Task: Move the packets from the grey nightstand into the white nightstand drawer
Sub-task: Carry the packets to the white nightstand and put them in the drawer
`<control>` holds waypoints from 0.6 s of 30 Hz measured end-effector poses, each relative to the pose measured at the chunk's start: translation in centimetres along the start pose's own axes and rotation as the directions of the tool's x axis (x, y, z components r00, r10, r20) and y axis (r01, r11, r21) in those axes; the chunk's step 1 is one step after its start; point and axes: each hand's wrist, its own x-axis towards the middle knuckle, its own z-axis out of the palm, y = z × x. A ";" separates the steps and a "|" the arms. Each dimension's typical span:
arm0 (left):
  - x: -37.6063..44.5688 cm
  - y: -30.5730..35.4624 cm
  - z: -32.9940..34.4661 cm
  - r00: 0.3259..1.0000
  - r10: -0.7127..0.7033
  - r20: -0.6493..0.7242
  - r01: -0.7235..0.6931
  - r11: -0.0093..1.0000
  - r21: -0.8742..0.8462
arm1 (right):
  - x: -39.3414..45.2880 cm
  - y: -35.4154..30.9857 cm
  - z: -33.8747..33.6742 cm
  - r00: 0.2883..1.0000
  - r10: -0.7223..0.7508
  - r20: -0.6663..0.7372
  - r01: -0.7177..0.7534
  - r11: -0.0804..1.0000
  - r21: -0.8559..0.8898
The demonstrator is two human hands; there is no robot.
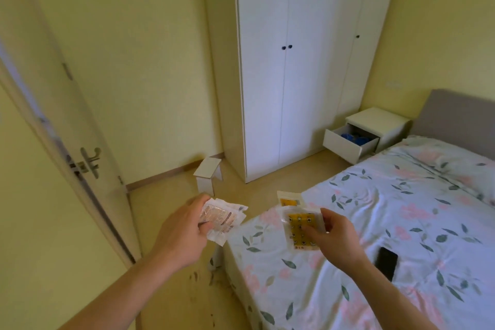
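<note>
Presently, both hands are raised in front of the person, each holding packets above the floor at the foot of the bed (401, 222). The left hand (184, 230) grips a small bundle of pale, clear-fronted packets (223, 218), fingers curled round its near edge with the thumb on top. The right hand (332, 233) pinches yellow packets (301, 228) between thumb and fingers; a second yellow-and-white packet shows just behind the front one, fanned upward. The two bundles are apart from each other and touch no furniture. The white nightstand (385, 122) stands in the far corner between the wardrobe (294, 61) and the grey headboard (455, 112), well apart from both hands. Its drawer (345, 146) is pulled out, with something blue inside that is too small to identify. A dark phone (385, 262) lies flat on the floral bedsheet, near the right forearm. A small white stool (207, 177) sits on the floor by the wall, and an open door (53, 104) with a metal handle stands at the left.
</note>
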 end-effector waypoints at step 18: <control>35.0 -12.6 3.3 0.985 0.089 0.148 -0.070 0.990 -0.125 | 28.9 -2.2 13.2 0.987 0.109 -0.120 -0.101 0.992 0.075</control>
